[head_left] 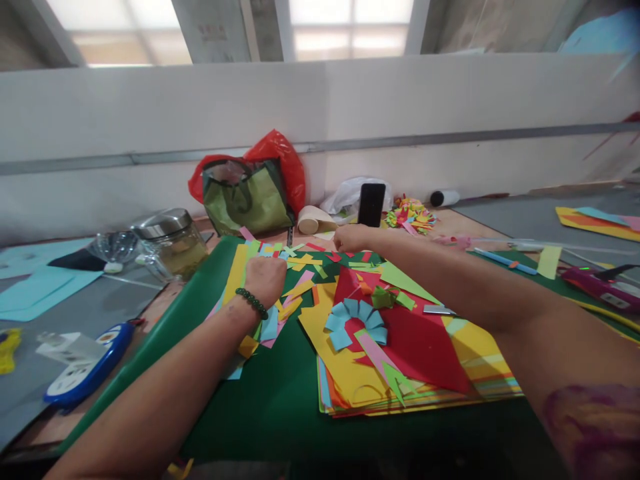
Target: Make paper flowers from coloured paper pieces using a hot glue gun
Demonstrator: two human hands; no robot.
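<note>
My left hand [267, 275], with a dark green bead bracelet [253, 303] on the wrist, is closed among cut paper strips at the left of the green mat [265, 427]. Its fingers point away from me, so whatever they hold is hidden. Farther forward, my right hand [356, 237] is closed just before an upright phone [371, 205], over small red paper strips [340, 257]; I cannot make out anything in it. Between my forearms, a blue paper rosette [340, 313] with a pink and green tail [383, 360] lies on stacked coloured paper [320, 327].
To the left are a glass jar [173, 243] with a metal lid and a blue-and-white device [90, 367]. A green bag [247, 200] with red plastic stands against the wall. A paper roll [314, 220], a colourful paper pile [410, 215] and a magenta tool [600, 287] lie farther right.
</note>
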